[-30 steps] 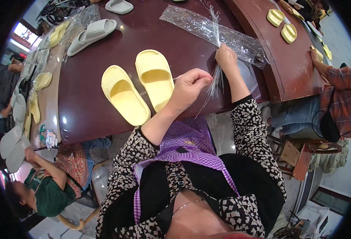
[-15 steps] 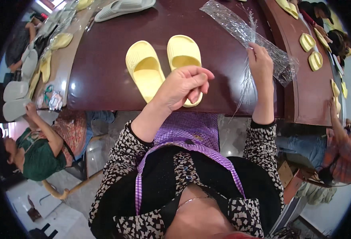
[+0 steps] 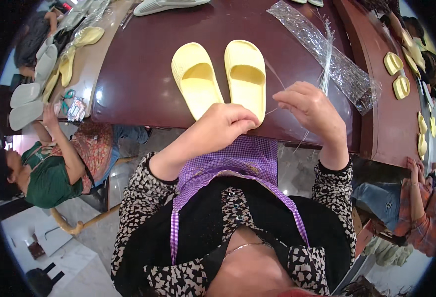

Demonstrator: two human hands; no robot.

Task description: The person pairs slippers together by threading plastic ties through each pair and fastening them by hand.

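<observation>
Two yellow ribbed slide sandals [image 3: 245, 81] lie side by side in the head view, near the front edge of the dark red table [image 3: 138, 84], soles down and, it seems, set there to be within easy reach of both hands. Their toes point toward the table's far edge and their heels toward its front edge; the right one's long axis runs almost straight from front to back, while the left one's slants, its toe turned toward the far left corner, so the gap between them narrows at the heels. The left hand [image 3: 223, 126] lies across the heel ends with thumb and forefinger drawn together, perhaps to steady the footwear; whether anything thin is pinched there, I cannot tell. The right hand [image 3: 314, 109], just beside the right sandal, has its fingertips closed on a thin pale strand [image 3: 276, 75] that bows up beside the strap, a grip that suits something so fine. Toward the table's right edge, a bundle of similar strands [image 3: 327, 59] lies over a crinkled clear plastic sleeve [image 3: 352, 84], likely put there for the right hand's convenience. At the far edge rests a grey slide sandal [image 3: 168, 5].
</observation>
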